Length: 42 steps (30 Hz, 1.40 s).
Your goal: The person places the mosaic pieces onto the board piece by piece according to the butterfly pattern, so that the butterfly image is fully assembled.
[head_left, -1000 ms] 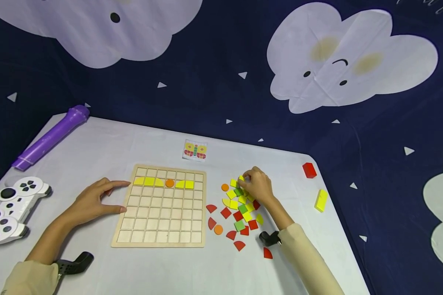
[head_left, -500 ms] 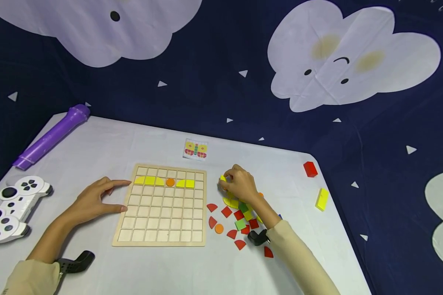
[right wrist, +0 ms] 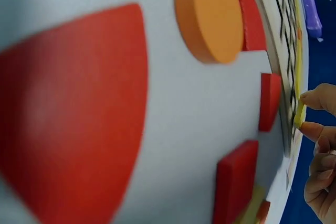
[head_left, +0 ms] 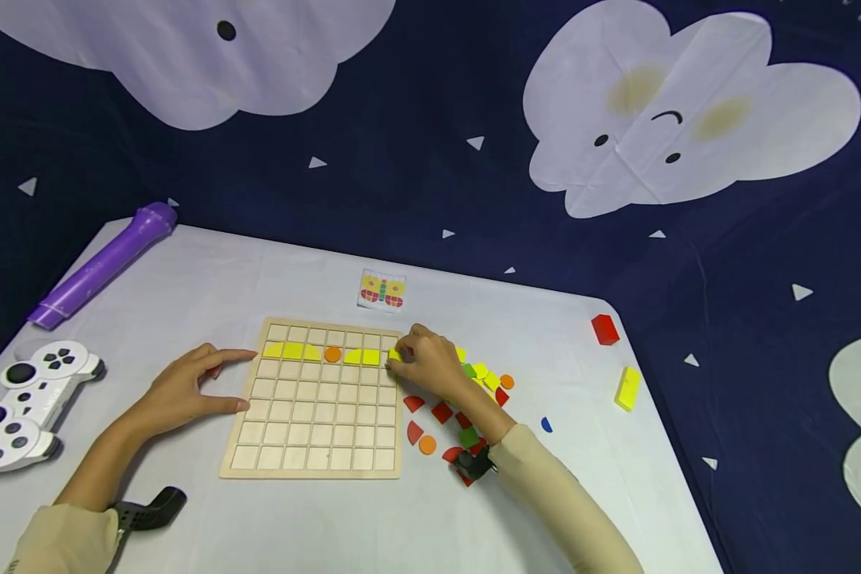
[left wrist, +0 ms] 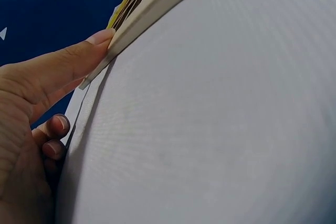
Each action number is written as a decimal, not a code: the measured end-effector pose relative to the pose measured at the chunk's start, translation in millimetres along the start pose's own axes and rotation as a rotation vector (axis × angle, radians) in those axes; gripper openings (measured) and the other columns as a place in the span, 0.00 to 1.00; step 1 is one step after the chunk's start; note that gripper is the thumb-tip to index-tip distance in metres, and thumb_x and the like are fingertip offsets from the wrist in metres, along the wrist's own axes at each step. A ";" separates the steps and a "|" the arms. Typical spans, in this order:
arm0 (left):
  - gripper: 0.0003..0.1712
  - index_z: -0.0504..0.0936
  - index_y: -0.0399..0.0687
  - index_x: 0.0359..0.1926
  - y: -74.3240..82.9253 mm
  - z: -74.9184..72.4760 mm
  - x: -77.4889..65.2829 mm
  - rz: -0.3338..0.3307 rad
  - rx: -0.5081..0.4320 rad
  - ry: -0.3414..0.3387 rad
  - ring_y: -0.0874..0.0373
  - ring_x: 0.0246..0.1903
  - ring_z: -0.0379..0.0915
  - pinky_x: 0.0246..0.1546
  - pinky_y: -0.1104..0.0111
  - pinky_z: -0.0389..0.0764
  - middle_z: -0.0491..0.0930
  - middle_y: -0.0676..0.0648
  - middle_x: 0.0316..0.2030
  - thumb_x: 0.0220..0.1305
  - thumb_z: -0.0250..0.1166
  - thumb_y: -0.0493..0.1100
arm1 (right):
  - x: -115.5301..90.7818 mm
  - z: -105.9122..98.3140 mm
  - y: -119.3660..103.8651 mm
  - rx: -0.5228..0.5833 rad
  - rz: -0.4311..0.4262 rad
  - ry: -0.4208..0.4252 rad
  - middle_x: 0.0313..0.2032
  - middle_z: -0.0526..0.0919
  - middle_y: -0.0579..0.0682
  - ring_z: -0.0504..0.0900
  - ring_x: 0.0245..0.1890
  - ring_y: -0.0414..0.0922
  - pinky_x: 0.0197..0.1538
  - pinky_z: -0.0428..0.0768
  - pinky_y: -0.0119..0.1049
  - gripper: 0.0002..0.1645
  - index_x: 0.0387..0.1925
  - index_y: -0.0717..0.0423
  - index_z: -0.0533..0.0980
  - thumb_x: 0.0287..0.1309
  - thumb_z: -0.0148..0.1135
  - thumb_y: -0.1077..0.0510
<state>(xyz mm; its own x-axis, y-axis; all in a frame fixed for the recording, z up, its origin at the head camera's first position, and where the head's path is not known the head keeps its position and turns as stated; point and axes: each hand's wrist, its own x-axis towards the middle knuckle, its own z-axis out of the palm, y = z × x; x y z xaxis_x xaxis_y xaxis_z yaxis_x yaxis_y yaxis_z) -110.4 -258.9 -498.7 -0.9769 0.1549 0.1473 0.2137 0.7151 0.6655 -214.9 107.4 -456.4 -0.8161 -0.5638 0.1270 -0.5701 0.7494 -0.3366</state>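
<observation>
A wooden grid board (head_left: 310, 477) lies on the white table. Along its second row from the top sit several yellow tiles (head_left: 292, 351) and one orange round tile (head_left: 333, 354). My left hand (head_left: 175, 392) touches the board's left edge, index finger and thumb straight and spread apart. At the right end of that row, my right hand (head_left: 434, 365) pinches a small yellow tile (right wrist: 300, 114) between thumb and fingertip, right over the board's right rim. In the left wrist view the left thumb (left wrist: 86, 56) rests on the board's edge.
Loose red, yellow, green and orange tiles (head_left: 441, 412) lie right of the board, partly under the right forearm. A butterfly pattern card (head_left: 382, 290) lies behind it. A purple microphone (head_left: 108, 263) and white game controller (head_left: 39, 406) sit left; red (head_left: 605, 329) and yellow blocks (head_left: 627, 389) far right.
My right hand has moved left from the tile pile to the board's right rim, carrying a yellow tile. A blue tile at the right has come into sight. My left hand has stayed put.
</observation>
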 end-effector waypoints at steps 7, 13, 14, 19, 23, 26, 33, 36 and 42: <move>0.41 0.80 0.48 0.60 2.2 -0.2 1.3 0.006 0.000 0.000 0.64 0.30 0.54 0.29 0.68 0.56 0.60 0.52 0.29 0.42 0.81 0.52 | 1.1 6.3 -2.8 0.012 0.013 0.006 0.27 0.74 0.45 0.68 0.25 0.38 0.29 0.67 0.28 0.14 0.36 0.56 0.86 0.56 0.73 0.50; 0.41 0.80 0.48 0.60 3.1 -2.3 1.8 0.014 0.007 0.004 0.64 0.30 0.55 0.29 0.68 0.56 0.60 0.52 0.29 0.42 0.81 0.53 | -1.3 8.2 -5.2 0.088 0.049 0.016 0.27 0.76 0.46 0.70 0.26 0.38 0.30 0.68 0.28 0.11 0.39 0.58 0.87 0.57 0.72 0.55; 0.41 0.80 0.48 0.60 3.0 -2.5 1.9 0.015 0.009 0.004 0.64 0.30 0.55 0.30 0.68 0.56 0.60 0.52 0.29 0.42 0.81 0.53 | -1.6 8.5 -5.9 0.096 0.051 0.018 0.27 0.76 0.46 0.70 0.25 0.38 0.30 0.69 0.28 0.11 0.39 0.58 0.87 0.57 0.72 0.55; 0.41 0.80 0.48 0.59 1.7 -2.4 1.7 0.017 0.013 0.005 0.64 0.29 0.54 0.29 0.68 0.56 0.60 0.52 0.29 0.42 0.81 0.52 | -1.5 9.7 -8.8 0.090 0.042 0.021 0.26 0.76 0.47 0.70 0.25 0.38 0.30 0.69 0.27 0.10 0.38 0.59 0.87 0.58 0.71 0.56; 0.41 0.80 0.48 0.59 0.9 -1.7 0.8 0.022 0.006 0.011 0.64 0.29 0.54 0.29 0.68 0.55 0.59 0.52 0.29 0.42 0.81 0.52 | -1.2 8.7 -9.1 0.066 0.037 0.007 0.27 0.76 0.46 0.70 0.25 0.38 0.29 0.68 0.27 0.11 0.39 0.58 0.87 0.58 0.71 0.55; 0.41 0.80 0.48 0.59 0.4 -1.1 0.2 0.022 0.000 0.007 0.64 0.29 0.54 0.29 0.68 0.55 0.59 0.52 0.29 0.42 0.81 0.52 | -1.5 6.9 -7.2 0.065 0.043 -0.006 0.27 0.75 0.45 0.69 0.26 0.38 0.30 0.68 0.28 0.12 0.39 0.57 0.87 0.57 0.71 0.54; 0.41 0.79 0.49 0.60 -0.5 -0.7 -1.0 0.016 0.007 0.007 0.64 0.29 0.54 0.29 0.68 0.56 0.60 0.52 0.29 0.42 0.81 0.52 | -5.5 -7.3 3.4 0.148 0.094 0.014 0.27 0.74 0.45 0.70 0.27 0.40 0.31 0.69 0.31 0.13 0.41 0.57 0.86 0.55 0.73 0.54; 0.40 0.80 0.49 0.59 -0.8 -0.3 -1.4 0.024 0.000 0.012 0.65 0.29 0.54 0.29 0.68 0.56 0.60 0.52 0.29 0.42 0.81 0.52 | -8.4 -15.2 13.5 0.142 0.127 0.033 0.26 0.74 0.46 0.71 0.28 0.41 0.33 0.70 0.32 0.13 0.41 0.58 0.86 0.55 0.73 0.56; 0.40 0.80 0.48 0.59 -1.7 0.4 -0.5 0.043 -0.009 0.021 0.65 0.29 0.53 0.29 0.68 0.55 0.59 0.52 0.29 0.42 0.82 0.50 | -17.7 -28.1 46.0 0.106 0.200 0.071 0.28 0.76 0.47 0.71 0.27 0.42 0.32 0.70 0.35 0.13 0.42 0.58 0.86 0.55 0.72 0.57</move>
<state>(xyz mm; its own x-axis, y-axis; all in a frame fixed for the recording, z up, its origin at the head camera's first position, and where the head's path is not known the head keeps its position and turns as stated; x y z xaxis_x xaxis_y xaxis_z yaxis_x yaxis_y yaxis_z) -110.2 -259.9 -500.2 -0.9665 0.1715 0.1912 0.2560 0.7021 0.6644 -229.3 161.6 -448.0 -0.9186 -0.3790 0.1120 -0.3863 0.8012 -0.4570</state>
